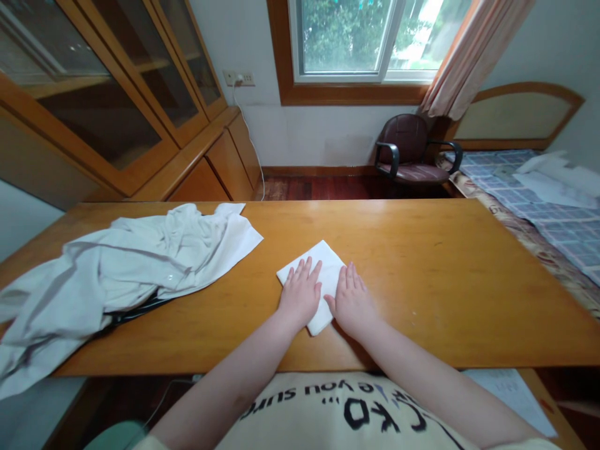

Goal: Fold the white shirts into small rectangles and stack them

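Observation:
A small folded white cloth [323,262] lies on the wooden table [445,281] just in front of me. My left hand [300,294] rests flat on its left part, fingers stretched out together. My right hand [352,301] lies flat on its right edge, fingers extended, partly on the cloth and partly on the table. Neither hand grips anything.
A crumpled pile of white garments [117,269] covers the table's left side, with a dark striped piece under it. A wooden glass-door cabinet [117,106] stands at left, an armchair [412,153] under the window, a bed [539,200] at right.

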`<control>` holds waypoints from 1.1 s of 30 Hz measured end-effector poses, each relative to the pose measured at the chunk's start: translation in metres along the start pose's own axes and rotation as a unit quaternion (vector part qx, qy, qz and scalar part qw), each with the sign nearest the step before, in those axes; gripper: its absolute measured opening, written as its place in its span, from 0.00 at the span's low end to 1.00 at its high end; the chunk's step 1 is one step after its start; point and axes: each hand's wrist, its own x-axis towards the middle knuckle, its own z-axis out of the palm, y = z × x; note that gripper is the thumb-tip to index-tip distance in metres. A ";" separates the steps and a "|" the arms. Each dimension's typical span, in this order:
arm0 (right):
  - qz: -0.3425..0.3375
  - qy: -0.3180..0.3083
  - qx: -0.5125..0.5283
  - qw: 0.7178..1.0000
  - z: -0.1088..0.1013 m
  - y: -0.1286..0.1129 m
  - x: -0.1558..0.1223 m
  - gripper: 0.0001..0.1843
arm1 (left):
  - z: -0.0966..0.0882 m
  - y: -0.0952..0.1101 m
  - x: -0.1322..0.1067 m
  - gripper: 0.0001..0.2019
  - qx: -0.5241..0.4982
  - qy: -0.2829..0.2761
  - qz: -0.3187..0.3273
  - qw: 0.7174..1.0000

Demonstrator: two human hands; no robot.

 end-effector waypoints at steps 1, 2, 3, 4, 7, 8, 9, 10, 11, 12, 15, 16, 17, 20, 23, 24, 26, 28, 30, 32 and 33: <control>0.005 -0.011 -0.003 1.000 -0.004 -0.002 -0.003 0.43 | 0.001 -0.002 -0.003 0.27 -0.001 -0.001 -0.006 1.000; 0.014 -0.024 -0.005 1.000 -0.008 -0.004 -0.004 0.42 | 0.002 -0.004 -0.003 0.29 -0.004 -0.002 -0.010 1.000; 0.025 -0.037 -0.005 0.999 -0.013 -0.004 -0.005 0.39 | 0.002 -0.007 -0.003 0.31 -0.007 -0.006 -0.013 1.000; 0.032 -0.044 -0.001 0.999 -0.018 -0.004 -0.003 0.35 | 0.002 -0.010 -0.001 0.34 -0.011 -0.011 -0.011 1.000; 0.015 -0.005 0.025 1.000 -0.028 0.002 0.013 0.26 | 0.000 -0.018 0.010 0.39 -0.021 -0.034 0.018 0.999; -0.014 0.023 0.035 0.999 -0.028 0.004 0.021 0.25 | -0.001 -0.021 0.014 0.40 -0.023 -0.044 0.032 0.998; -0.051 0.046 0.043 0.997 -0.027 0.007 0.029 0.25 | -0.002 -0.022 0.019 0.40 -0.024 -0.054 0.046 0.997; -0.090 0.055 0.052 0.993 -0.024 0.009 0.037 0.26 | -0.004 -0.024 0.023 0.41 -0.026 -0.065 0.060 0.996; -0.119 0.052 0.059 0.990 -0.020 0.010 0.043 0.26 | -0.005 -0.025 0.027 0.42 -0.028 -0.075 0.073 0.994; -0.135 0.043 0.066 0.988 -0.016 0.011 0.049 0.27 | -0.005 -0.026 0.030 0.43 -0.030 -0.084 0.085 0.992; -0.109 0.019 0.076 0.991 -0.007 0.011 0.056 0.28 | -0.005 -0.029 0.035 0.44 -0.032 -0.091 0.093 0.991; -0.096 0.017 0.076 0.992 -0.006 0.010 0.056 0.29 | -0.004 -0.030 0.034 0.44 -0.031 -0.085 0.082 0.992; -0.087 0.016 0.075 0.993 -0.005 0.010 0.055 0.30 | -0.004 -0.032 0.034 0.43 -0.028 -0.078 0.065 0.994; -0.054 0.023 0.073 0.996 -0.004 0.009 0.053 0.31 | -0.005 -0.040 0.031 0.41 -0.019 -0.060 -0.007 0.998; -0.010 0.033 0.068 0.997 -0.003 0.007 0.052 0.33 | -0.011 -0.043 0.028 0.35 0.011 -0.043 -0.078 0.996; 0.001 0.034 0.068 0.997 -0.002 0.007 0.053 0.33 | -0.013 -0.040 0.028 0.33 0.027 -0.026 -0.098 0.994; 0.017 0.032 0.068 0.997 -0.001 0.006 0.053 0.33 | -0.015 -0.028 0.025 0.30 0.051 0.007 -0.108 0.993; 0.028 0.029 0.071 0.997 -0.001 0.006 0.054 0.33 | -0.013 -0.012 0.020 0.28 0.046 0.014 -0.069 0.996; 0.027 0.031 0.074 0.996 -0.001 0.006 0.055 0.32 | -0.007 0.003 0.012 0.27 0.027 -0.006 -0.027 0.999; 0.019 0.036 0.077 0.996 -0.001 0.007 0.055 0.32 | -0.001 0.010 0.004 0.27 0.018 -0.013 -0.018 1.000; 0.017 0.040 0.078 0.996 -0.001 0.007 0.055 0.32 | 0.002 0.011 -0.001 0.28 0.016 -0.010 -0.019 1.000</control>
